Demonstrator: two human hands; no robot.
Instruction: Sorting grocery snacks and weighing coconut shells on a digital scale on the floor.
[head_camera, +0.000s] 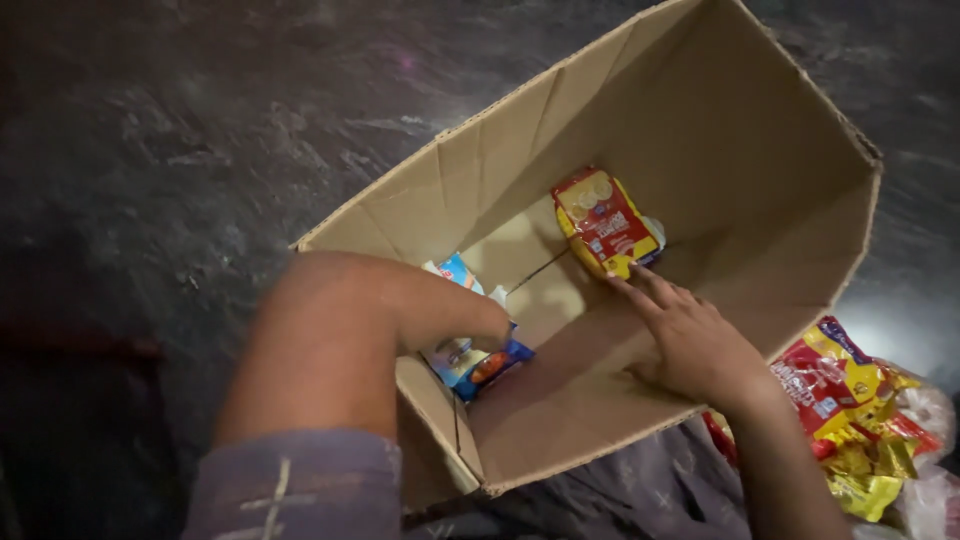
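While the purple sleeve (300, 480) fills the bottom of the view, the left hand (470, 325) is plunged into the cardboard box (560, 420) at its near-left corner, over a blue snack packet (478, 365) standing against the wall. The forearm hides the fingers, so I cannot tell whether they are closed on that packet or only resting on it. Just right of it, the right hand (690, 345) lies flat on the box floor, fingers spread and holding nothing, its fingertips touching the lower edge of a red and yellow biscuit packet (605, 220) that lies further in, near the far wall. Outside the box to the right, a heap of red and yellow packets (850, 420) sits in clear plastic on the dark floor (150, 150). The step in hand seems to be arranging packets inside the box; the next move probably calls for nudging the biscuit packet square against a wall.
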